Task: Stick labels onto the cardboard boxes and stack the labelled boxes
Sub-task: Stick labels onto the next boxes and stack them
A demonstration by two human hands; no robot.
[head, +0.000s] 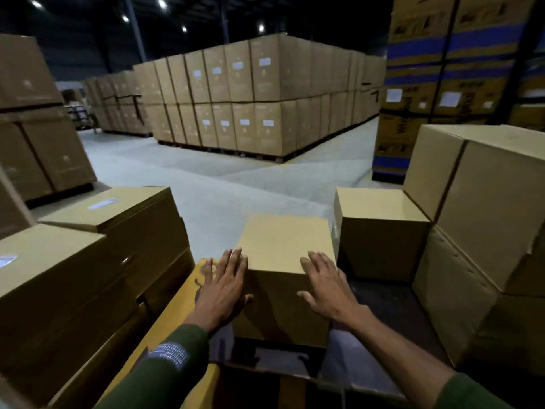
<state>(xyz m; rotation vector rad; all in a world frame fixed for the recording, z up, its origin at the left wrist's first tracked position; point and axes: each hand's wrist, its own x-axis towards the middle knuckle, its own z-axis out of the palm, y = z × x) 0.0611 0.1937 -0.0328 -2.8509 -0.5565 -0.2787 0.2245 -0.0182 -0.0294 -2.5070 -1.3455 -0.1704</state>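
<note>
A plain cardboard box [284,246] stands in front of me with no label on its visible faces. My left hand [224,286] lies with straight, spread fingers against the box's near left edge. My right hand [326,286] is open too, fingers spread over the near right corner of the box. To the left, stacked boxes [88,261] carry white labels [101,203] on their tops. Another plain box [380,228] sits just right of the one under my hands.
A yellow cardboard piece [174,314] lies under my left arm. Larger boxes [483,202] are piled at the right. Tall pallet stacks of labelled boxes [250,95] fill the background, with open grey floor [221,178] between.
</note>
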